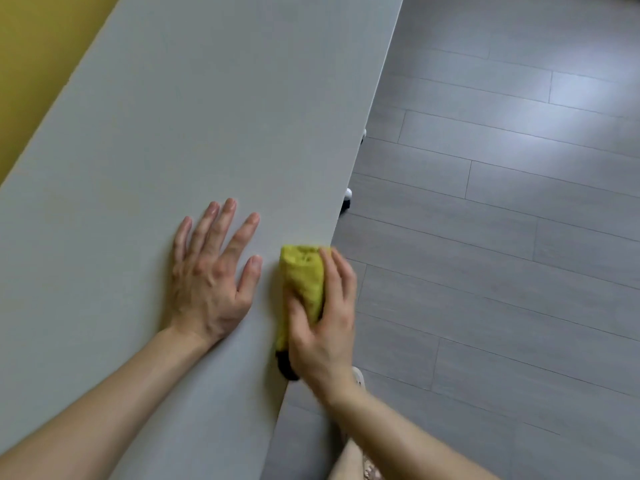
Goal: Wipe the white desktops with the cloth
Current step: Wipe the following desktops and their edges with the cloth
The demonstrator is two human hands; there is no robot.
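Note:
A long white desktop (173, 116) runs from the near left to the far right of the view. My left hand (211, 275) lies flat on it with fingers spread and holds nothing. Just to its right, at the desk's right edge, my right hand (322, 320) grips a folded yellow-green cloth (301, 275) and presses it on the surface. A dark part of the cloth shows at its near end under my wrist. My right hand looks slightly blurred.
Grey plank floor (502, 237) lies to the right of the desk edge. Two white-and-black casters (347, 199) peek out under that edge. A yellow wall (31, 64) borders the desk on the far left. My leg and shoe show at the bottom.

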